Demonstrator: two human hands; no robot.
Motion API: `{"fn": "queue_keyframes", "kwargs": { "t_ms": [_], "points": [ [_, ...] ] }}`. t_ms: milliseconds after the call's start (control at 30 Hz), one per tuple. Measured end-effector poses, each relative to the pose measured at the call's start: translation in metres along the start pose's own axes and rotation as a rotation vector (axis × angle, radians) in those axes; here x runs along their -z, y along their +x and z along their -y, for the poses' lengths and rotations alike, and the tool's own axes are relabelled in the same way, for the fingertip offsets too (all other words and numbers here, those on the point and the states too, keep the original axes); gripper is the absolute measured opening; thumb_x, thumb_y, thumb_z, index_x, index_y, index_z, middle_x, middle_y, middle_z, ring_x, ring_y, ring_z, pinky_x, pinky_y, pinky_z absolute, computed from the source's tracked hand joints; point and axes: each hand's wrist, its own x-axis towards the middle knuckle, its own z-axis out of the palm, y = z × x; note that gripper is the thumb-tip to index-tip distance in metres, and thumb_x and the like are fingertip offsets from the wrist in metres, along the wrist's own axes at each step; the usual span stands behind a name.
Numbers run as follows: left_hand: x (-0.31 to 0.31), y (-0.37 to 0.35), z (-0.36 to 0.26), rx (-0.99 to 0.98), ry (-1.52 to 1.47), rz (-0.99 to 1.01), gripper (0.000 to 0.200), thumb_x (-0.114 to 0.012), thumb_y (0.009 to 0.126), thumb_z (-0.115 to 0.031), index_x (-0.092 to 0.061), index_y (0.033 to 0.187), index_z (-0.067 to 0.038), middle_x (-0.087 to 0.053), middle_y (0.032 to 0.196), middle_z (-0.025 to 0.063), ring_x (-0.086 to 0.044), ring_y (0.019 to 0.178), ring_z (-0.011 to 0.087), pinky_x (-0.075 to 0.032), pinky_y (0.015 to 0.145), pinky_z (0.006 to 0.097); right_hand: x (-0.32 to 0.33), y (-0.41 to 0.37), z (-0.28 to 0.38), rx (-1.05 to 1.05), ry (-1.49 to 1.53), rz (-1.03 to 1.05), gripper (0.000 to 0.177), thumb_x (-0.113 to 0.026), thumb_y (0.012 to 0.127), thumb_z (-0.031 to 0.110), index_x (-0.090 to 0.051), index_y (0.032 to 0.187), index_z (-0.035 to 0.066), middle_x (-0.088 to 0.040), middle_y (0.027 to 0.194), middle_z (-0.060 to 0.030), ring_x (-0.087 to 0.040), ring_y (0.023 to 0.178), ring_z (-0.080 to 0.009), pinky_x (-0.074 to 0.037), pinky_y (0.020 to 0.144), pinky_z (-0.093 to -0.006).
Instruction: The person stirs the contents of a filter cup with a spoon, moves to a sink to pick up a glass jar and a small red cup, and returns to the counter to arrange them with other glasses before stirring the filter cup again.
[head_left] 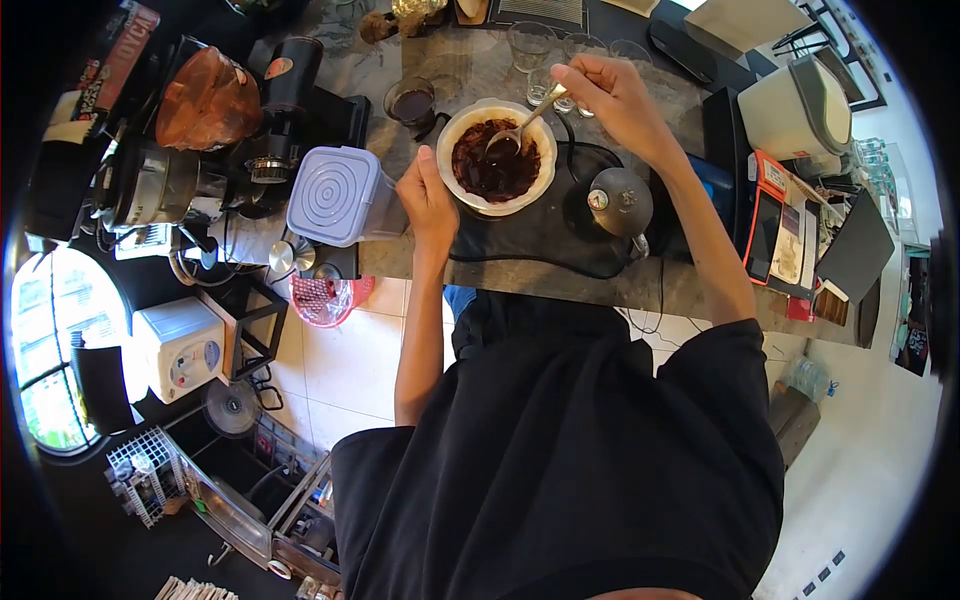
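Note:
A white bowl [503, 207] with a wavy rim stands on the counter in front of me, its inside coated with dark, wet stuff that looks like coffee grounds. My left hand [430, 200] is closed at the bowl's left side, thumb up near the rim; its fingertips are partly hidden. Above the bowl's far right edge, my right hand [605, 90] pinches the end of a metal spoon [538, 110]. The spoon tilts down to the left, and its head rests in the dark contents. Right of the bowl sits a round metal kettle [621, 203] with a small dial.
A glass with dark liquid [411, 103] stands behind the bowl, left. Clear glasses [530, 45] line the back. A lidded plastic tub [336, 195] and a coffee grinder [290, 80] are on the left. A black cable [530, 262] runs along the front.

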Motion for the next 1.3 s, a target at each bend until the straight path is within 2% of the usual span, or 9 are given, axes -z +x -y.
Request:
{"fn": "queue_keyframes", "kwargs": {
  "t_ms": [167,233,367,467,567,933,1167,1233,1300],
  "points": [
    [0.002,-0.001,0.007,0.014,0.007,0.006,0.046,-0.04,0.103,-0.028,-0.055,0.074,0.004,-0.055,0.064,0.0027,-0.045,0.062,0.0067,-0.039,0.055,0.0277,-0.003,-0.01,0.044,0.166,-0.296,-0.081,0.035,-0.061,0.093,0.027,-0.055,0.073,-0.001,-0.039,0.054,-0.0062,-0.037,0.05,-0.0133,-0.03,0.049,-0.0304],
    [0.002,0.0,0.006,0.027,0.001,0.025,0.048,-0.039,0.104,-0.029,-0.061,0.078,0.005,-0.061,0.069,0.0022,-0.05,0.063,0.0065,-0.041,0.057,0.0251,-0.007,-0.012,0.053,0.298,-0.395,-0.043,0.03,-0.062,0.091,0.027,-0.058,0.077,0.001,-0.05,0.061,-0.0115,-0.048,0.055,-0.024,-0.036,0.056,-0.0344],
    [0.005,0.001,0.007,0.021,0.032,0.037,0.047,-0.04,0.104,-0.029,-0.06,0.076,0.004,-0.06,0.069,0.0013,-0.049,0.062,0.006,-0.04,0.057,0.0251,-0.02,-0.006,0.034,0.502,-0.399,0.073,0.024,-0.061,0.091,0.026,-0.061,0.083,0.003,-0.058,0.073,-0.0098,-0.056,0.069,-0.0282,-0.039,0.068,-0.0364],
    [0.007,0.002,0.009,0.013,0.056,0.046,0.047,-0.04,0.104,-0.028,-0.059,0.075,0.004,-0.059,0.068,0.0008,-0.049,0.062,0.0058,-0.04,0.056,0.0254,-0.024,-0.004,0.032,0.498,-0.44,0.192,0.025,-0.062,0.091,0.027,-0.062,0.082,0.003,-0.055,0.073,-0.005,-0.051,0.071,-0.0242,-0.038,0.074,-0.0334],
    [0.005,0.003,0.008,0.009,0.025,0.045,0.046,-0.039,0.104,-0.028,-0.058,0.075,0.003,-0.058,0.067,0.0006,-0.048,0.062,0.0057,-0.039,0.056,0.0255,-0.018,0.002,0.029,0.434,-0.556,0.294,0.021,-0.06,0.092,0.027,-0.064,0.089,0.006,-0.061,0.083,-0.0063,-0.057,0.08,-0.0249,-0.037,0.08,-0.035],
    [0.003,0.006,0.009,-0.023,0.054,0.028,0.047,-0.039,0.104,-0.029,-0.058,0.075,0.003,-0.058,0.067,0.0012,-0.048,0.062,0.0063,-0.039,0.055,0.0259,-0.017,0.02,-0.002,0.308,-0.283,0.266,0.033,-0.06,0.094,0.032,-0.066,0.086,0.001,-0.047,0.058,-0.0057,-0.038,0.05,-0.0141,-0.033,0.049,-0.0317],
    [0.003,0.005,0.011,-0.011,0.03,0.026,0.048,-0.039,0.104,-0.03,-0.056,0.072,0.003,-0.056,0.066,0.0006,-0.046,0.061,0.0059,-0.038,0.055,0.026,-0.021,0.033,-0.025,0.201,-0.217,0.313,0.036,-0.059,0.095,0.033,-0.064,0.082,-0.001,-0.039,0.057,-0.0021,-0.032,0.051,-0.0097,-0.028,0.048,-0.031],
    [0.003,0.005,0.008,-0.009,0.035,0.03,0.049,-0.039,0.104,-0.03,-0.056,0.072,0.003,-0.057,0.066,0.0007,-0.046,0.061,0.0059,-0.038,0.055,0.0259,-0.021,0.033,-0.027,0.121,-0.142,0.333,0.035,-0.056,0.098,0.03,-0.057,0.082,-0.001,-0.038,0.065,0.0047,-0.033,0.061,-0.0049,-0.029,0.053,-0.0261],
    [0.0,0.005,0.005,-0.009,0.014,-0.004,0.046,-0.041,0.103,-0.027,-0.047,0.069,0.004,-0.045,0.057,0.0046,-0.036,0.061,0.0084,-0.034,0.053,0.0327,-0.018,0.034,-0.03,0.08,-0.103,0.355,0.035,-0.056,0.098,0.031,-0.058,0.082,-0.001,-0.039,0.065,0.0057,-0.034,0.061,-0.0042,-0.029,0.053,-0.0253]
  ]
}}
